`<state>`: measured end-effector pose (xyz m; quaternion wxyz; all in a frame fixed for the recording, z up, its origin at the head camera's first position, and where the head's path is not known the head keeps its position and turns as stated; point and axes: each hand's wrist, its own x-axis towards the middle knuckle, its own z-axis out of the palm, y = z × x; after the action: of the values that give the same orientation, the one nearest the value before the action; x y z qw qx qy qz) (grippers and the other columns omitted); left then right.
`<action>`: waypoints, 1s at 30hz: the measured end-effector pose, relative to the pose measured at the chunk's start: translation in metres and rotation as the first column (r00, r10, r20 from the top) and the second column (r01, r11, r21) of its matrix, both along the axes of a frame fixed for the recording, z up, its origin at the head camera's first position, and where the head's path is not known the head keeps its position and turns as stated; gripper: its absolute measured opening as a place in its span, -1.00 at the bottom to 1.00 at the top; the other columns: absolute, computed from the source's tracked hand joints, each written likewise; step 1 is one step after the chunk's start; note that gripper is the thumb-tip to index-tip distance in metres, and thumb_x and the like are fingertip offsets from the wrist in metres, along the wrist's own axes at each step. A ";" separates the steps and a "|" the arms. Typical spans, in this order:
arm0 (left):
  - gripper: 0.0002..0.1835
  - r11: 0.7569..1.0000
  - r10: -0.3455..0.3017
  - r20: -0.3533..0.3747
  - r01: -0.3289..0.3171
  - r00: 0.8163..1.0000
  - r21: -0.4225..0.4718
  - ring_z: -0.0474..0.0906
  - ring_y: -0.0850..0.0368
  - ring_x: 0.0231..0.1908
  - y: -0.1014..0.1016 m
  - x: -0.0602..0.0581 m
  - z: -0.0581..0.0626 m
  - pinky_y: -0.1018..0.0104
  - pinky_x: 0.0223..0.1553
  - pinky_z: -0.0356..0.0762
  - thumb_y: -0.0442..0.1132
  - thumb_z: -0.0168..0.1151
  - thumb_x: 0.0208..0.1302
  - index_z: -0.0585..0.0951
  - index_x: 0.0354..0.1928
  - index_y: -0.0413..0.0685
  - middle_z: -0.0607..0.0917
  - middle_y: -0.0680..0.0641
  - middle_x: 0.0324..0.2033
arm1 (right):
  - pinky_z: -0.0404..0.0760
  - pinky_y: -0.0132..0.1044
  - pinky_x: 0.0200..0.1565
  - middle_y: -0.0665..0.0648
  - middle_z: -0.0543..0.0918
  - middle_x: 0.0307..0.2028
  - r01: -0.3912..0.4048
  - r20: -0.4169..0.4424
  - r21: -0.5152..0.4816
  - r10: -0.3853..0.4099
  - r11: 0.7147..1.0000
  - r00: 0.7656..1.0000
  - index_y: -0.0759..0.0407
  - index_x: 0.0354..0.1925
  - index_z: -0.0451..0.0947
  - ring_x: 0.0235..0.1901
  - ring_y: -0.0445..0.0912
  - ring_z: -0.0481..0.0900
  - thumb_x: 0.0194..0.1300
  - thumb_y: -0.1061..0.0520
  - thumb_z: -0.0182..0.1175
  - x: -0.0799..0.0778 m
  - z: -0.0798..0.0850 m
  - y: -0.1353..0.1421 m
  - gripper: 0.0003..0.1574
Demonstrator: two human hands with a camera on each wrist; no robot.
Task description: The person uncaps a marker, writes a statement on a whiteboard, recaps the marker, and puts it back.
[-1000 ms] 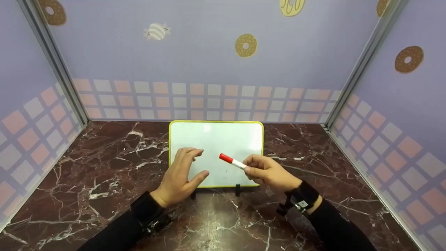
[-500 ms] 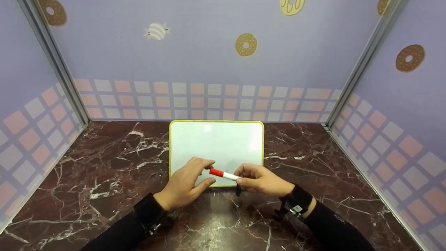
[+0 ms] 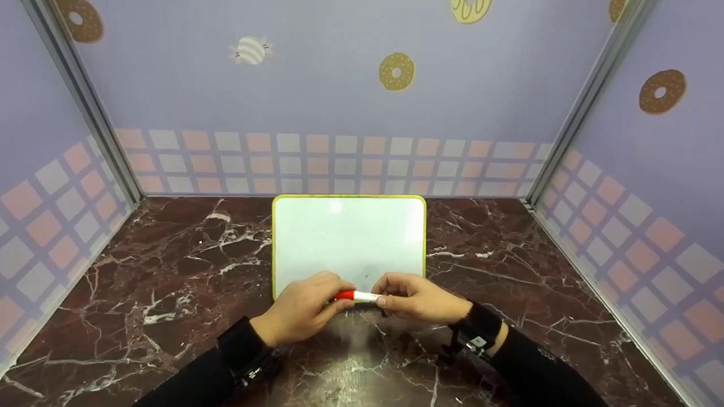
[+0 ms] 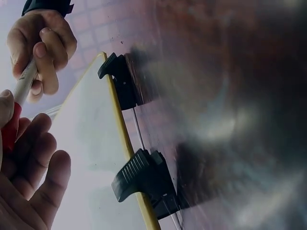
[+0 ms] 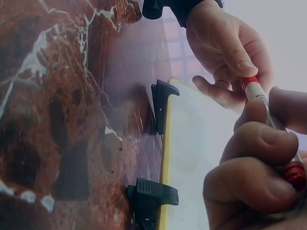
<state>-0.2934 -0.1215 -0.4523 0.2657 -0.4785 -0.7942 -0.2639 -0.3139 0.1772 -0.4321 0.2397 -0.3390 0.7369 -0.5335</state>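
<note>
A whiteboard marker (image 3: 367, 297) with a white barrel lies level between my two hands, in front of the lower edge of the board. My left hand (image 3: 305, 305) pinches its red cap (image 3: 344, 294) between thumb and fingers. The barrel is in the grip of my right hand (image 3: 424, 299), thumb and fingers curled round it. In the right wrist view the red end plug (image 5: 293, 175) shows among the right fingers. Behind the hands stands a yellow-framed whiteboard (image 3: 348, 237), which has a small dark mark low on its surface.
Black clip feet (image 4: 144, 177) hold the lower edge of the whiteboard, one more showing farther along. The board stands on a dark red marbled tabletop (image 3: 198, 271). Patterned purple panels (image 3: 317, 102) enclose the back and both sides.
Both hands have come down and together in front of the board's lower edge. The marker has swung closer to level, and the left hand, formerly apart, has taken hold of its red cap.
</note>
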 end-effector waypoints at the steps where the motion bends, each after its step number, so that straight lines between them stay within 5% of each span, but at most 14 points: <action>1: -0.83 1.000 0.003 0.001 -0.003 1.000 -0.002 0.57 0.23 -0.29 0.000 0.001 0.000 0.33 -0.36 0.64 -0.15 0.42 0.59 0.70 0.07 -0.01 0.70 0.10 -0.23 | 0.41 -0.47 -0.51 0.17 0.65 -0.25 0.000 -0.001 0.004 0.000 1.000 1.000 0.34 0.16 0.61 -0.50 -0.25 0.42 0.69 0.13 0.27 0.000 0.000 0.000 -0.70; 12: -0.87 0.999 0.018 -0.025 -0.019 1.000 -0.032 0.47 0.31 -0.42 0.004 0.007 0.001 0.38 -0.47 0.55 -0.14 0.45 0.57 0.70 -0.05 0.01 0.67 0.14 -0.35 | 0.42 -0.48 -0.50 0.18 0.62 -0.27 -0.045 -0.014 0.019 0.046 0.999 0.999 0.35 0.17 0.59 -0.49 -0.24 0.42 0.71 0.13 0.22 0.003 -0.004 -0.005 -0.70; 22: -0.84 0.993 0.042 0.003 -0.041 0.999 -0.109 0.45 0.36 -0.48 0.006 0.012 0.002 0.38 -0.50 0.56 -0.07 0.38 0.63 0.70 -0.09 0.01 0.63 0.17 -0.43 | 0.46 -0.47 -0.48 0.06 0.61 -0.33 -0.059 -0.123 0.066 0.067 0.996 0.990 0.37 0.16 0.66 -0.48 -0.26 0.44 0.70 0.13 0.25 0.007 -0.005 -0.007 -0.69; 26: -0.81 0.988 0.051 0.015 -0.048 0.999 -0.148 0.43 0.34 -0.50 0.006 0.014 0.004 0.36 -0.54 0.54 -0.05 0.32 0.67 0.66 -0.09 0.00 0.59 0.16 -0.45 | 0.43 -0.48 -0.47 -0.11 0.55 -0.39 -0.050 -0.216 0.118 0.075 0.992 0.973 0.39 0.15 0.69 -0.50 -0.32 0.40 0.71 0.08 0.24 0.008 -0.003 -0.008 -0.63; 30: -0.75 0.976 0.076 0.056 -0.063 0.996 -0.207 0.34 0.33 -0.54 0.005 0.017 0.006 0.35 -0.60 0.42 -0.01 0.22 0.73 0.60 -0.13 0.01 0.48 0.19 -0.50 | 0.43 -0.47 -0.43 -0.01 0.56 -0.44 -0.052 -0.320 0.133 0.092 0.990 0.943 0.36 0.10 0.74 -0.49 -0.34 0.40 0.73 0.06 0.22 0.008 -0.004 -0.008 -0.64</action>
<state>-0.2769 -0.1169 -0.4462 0.1989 -0.4665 -0.8414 -0.1864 -0.3061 0.1692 -0.4358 0.1547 -0.4337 0.7848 -0.4147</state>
